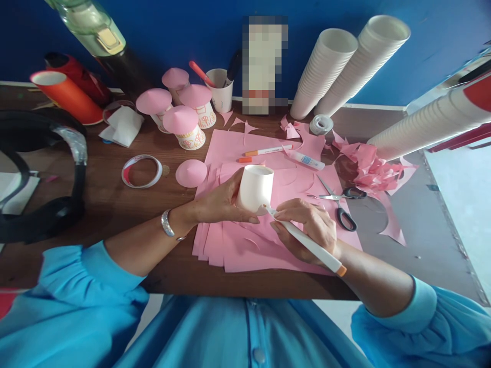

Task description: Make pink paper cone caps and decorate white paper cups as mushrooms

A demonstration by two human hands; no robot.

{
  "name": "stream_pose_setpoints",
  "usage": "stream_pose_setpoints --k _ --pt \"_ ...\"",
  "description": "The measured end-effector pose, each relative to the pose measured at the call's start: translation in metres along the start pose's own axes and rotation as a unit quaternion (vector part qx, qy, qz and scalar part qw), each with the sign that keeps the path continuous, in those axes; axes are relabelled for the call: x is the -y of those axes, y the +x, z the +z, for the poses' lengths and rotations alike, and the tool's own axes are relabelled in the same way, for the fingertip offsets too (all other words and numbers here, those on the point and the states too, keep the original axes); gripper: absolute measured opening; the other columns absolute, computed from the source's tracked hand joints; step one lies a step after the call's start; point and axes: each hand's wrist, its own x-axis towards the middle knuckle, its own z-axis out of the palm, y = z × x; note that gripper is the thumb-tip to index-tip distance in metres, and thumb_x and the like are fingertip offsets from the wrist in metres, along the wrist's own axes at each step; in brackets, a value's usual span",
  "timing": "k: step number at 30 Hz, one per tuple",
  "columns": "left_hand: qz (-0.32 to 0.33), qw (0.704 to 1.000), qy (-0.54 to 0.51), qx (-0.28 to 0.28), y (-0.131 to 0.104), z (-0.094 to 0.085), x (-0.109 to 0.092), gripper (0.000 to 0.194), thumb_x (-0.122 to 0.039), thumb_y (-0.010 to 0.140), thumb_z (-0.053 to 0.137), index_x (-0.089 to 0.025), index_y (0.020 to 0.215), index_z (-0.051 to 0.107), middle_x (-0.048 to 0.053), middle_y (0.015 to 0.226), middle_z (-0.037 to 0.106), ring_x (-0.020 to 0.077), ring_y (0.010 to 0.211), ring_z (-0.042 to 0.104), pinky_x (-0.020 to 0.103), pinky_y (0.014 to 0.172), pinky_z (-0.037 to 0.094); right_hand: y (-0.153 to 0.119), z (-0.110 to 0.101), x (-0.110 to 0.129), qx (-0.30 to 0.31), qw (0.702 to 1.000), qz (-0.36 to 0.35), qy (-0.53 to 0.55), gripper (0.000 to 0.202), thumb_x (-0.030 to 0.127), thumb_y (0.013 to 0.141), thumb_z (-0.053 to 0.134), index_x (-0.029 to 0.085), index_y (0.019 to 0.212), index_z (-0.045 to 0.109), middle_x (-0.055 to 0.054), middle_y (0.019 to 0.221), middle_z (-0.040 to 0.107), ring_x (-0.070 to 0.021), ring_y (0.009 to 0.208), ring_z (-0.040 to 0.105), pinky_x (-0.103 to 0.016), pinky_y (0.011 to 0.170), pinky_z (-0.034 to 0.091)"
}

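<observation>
My left hand [226, 202] is wrapped round a white paper cup [256, 190], which it holds a little above the pink paper sheets [245, 245]. In my right hand [309, 227] is a white felt-tip marker [307, 241] with an orange end. Its tip touches the cup near the lower edge, where a small orange mark shows. An orange-and-white marker [268, 150] and a loose orange cap [245, 160] lie on the paper behind the cup. Just right of my right hand are open scissors [341, 197] with black handles.
Several cups with pink cone roofs [180, 120] stand at the back left, near a loose pink cone [191, 173] and a tape roll [141, 171]. Tall cup stacks [326, 71] rise at the back right. Pink scraps [378, 171], a glue tube [309, 161] and headphones [79, 174] lie around.
</observation>
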Motion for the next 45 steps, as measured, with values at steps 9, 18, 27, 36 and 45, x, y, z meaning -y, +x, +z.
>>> stream_pose_setpoints --k 9,18,27,36,45 --pt "0.000 1.000 -0.002 0.000 0.0004 0.0009 -0.0002 0.106 -0.041 0.068 0.093 -0.031 0.157 0.037 0.013 0.128 0.062 0.0294 0.111 0.064 0.041 0.086 0.057 0.0005 -0.0003 -0.0012 0.003 1.000 -0.014 -0.014 0.020 0.010 0.091 0.065 0.021 0.107 0.060 -0.001 0.080 0.071 -0.0156 0.068 0.072 -0.026 0.059 0.061" --pt "0.008 0.999 0.032 -0.005 0.0029 0.0017 -0.0032 0.104 -0.043 0.065 0.093 -0.028 0.154 0.041 0.016 0.136 0.057 0.0334 0.117 0.060 0.044 0.088 0.057 0.0014 0.0007 0.0009 0.001 0.999 -0.031 -0.017 0.021 0.008 0.090 0.066 0.020 0.107 0.060 -0.002 0.079 0.071 -0.0158 0.066 0.072 -0.025 0.057 0.060" --pt "0.012 1.000 0.019 -0.006 0.0024 0.0027 -0.0017 0.104 -0.042 0.066 0.093 -0.029 0.155 0.039 0.016 0.139 0.055 0.0335 0.120 0.059 0.042 0.087 0.058 -0.0002 0.0025 0.0000 -0.001 0.999 -0.030 -0.023 0.022 0.009 0.089 0.066 0.020 0.107 0.060 -0.001 0.079 0.072 -0.0162 0.067 0.072 -0.026 0.059 0.061" --pt "-0.001 1.000 0.019 -0.004 0.0018 0.0009 -0.0008 0.107 -0.039 0.066 0.093 -0.029 0.157 0.037 0.017 0.138 0.057 0.0342 0.121 0.059 0.041 0.085 0.058 0.0000 0.0017 -0.0001 0.000 0.999 -0.028 -0.023 0.025 0.008 0.088 0.067 0.021 0.108 0.060 -0.001 0.080 0.072 -0.0160 0.066 0.072 -0.026 0.059 0.060" --pt "0.003 1.000 0.023 -0.005 0.0022 0.0006 0.0011 0.104 -0.041 0.065 0.094 -0.028 0.153 0.040 0.017 0.142 0.056 0.0353 0.125 0.057 0.040 0.087 0.058 -0.0005 0.0028 -0.0008 0.001 0.999 -0.033 -0.027 0.021 0.008 0.089 0.068 0.019 0.106 0.060 -0.002 0.080 0.071 -0.0159 0.067 0.072 -0.026 0.059 0.060"
